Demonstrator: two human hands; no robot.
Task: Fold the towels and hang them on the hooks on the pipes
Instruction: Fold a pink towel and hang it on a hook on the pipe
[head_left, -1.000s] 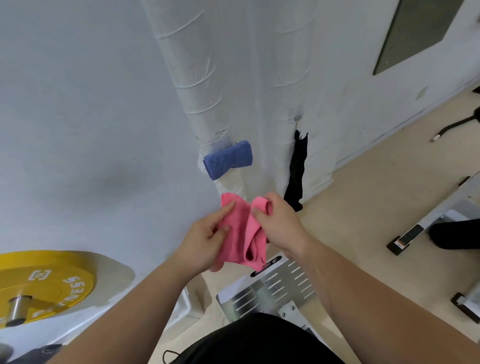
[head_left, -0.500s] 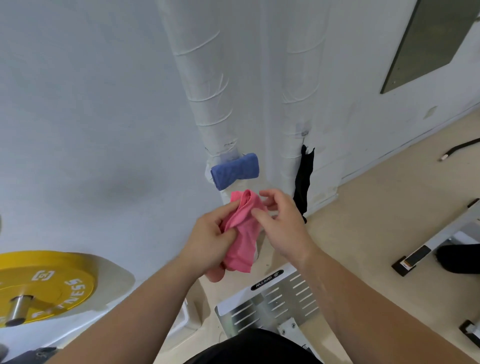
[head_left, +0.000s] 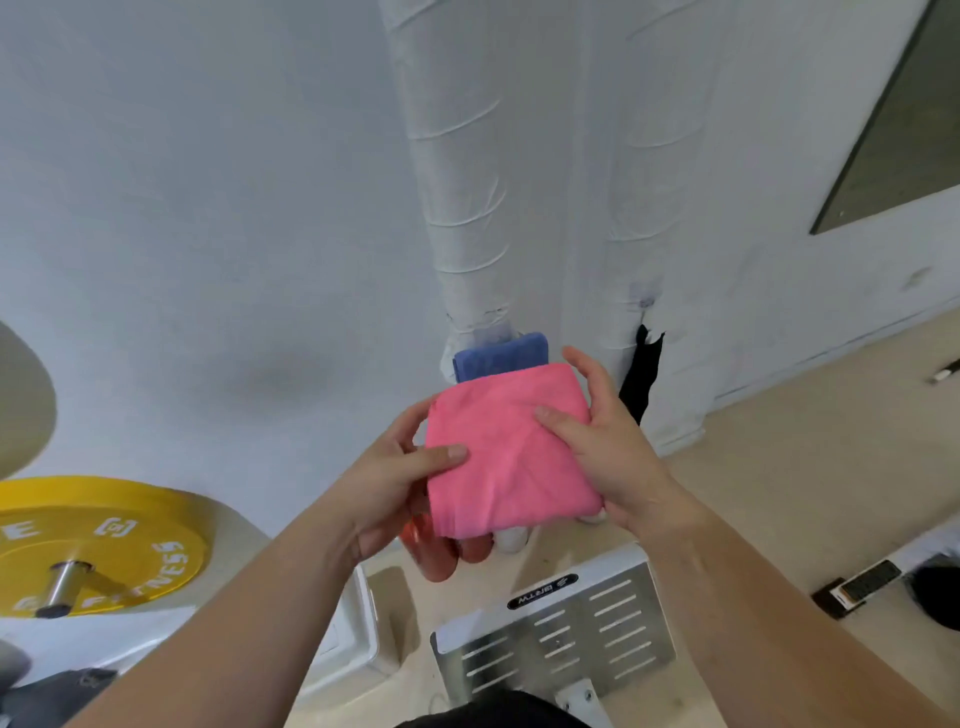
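Note:
A pink towel (head_left: 511, 447), folded into a flat square, is held up between both hands in front of the pipes. My left hand (head_left: 395, 483) grips its left edge, thumb on top and fingers underneath. My right hand (head_left: 602, 441) holds its right edge with the thumb pressed on the face. Just behind it, a folded blue towel (head_left: 498, 356) hangs on the left white pipe (head_left: 457, 171). A black towel (head_left: 641, 371) hangs from a hook on the right white pipe (head_left: 660, 171).
A yellow weight plate (head_left: 98, 540) on a bar is at the lower left. A slotted metal footplate (head_left: 561, 639) of gym equipment lies below my hands. A dark panel (head_left: 904, 114) is set in the white wall at the upper right. Beige floor spreads to the right.
The bunched pink towel has been flattened into a folded square. Both hands moved to its sides and raised it, so it partly covers the blue towel.

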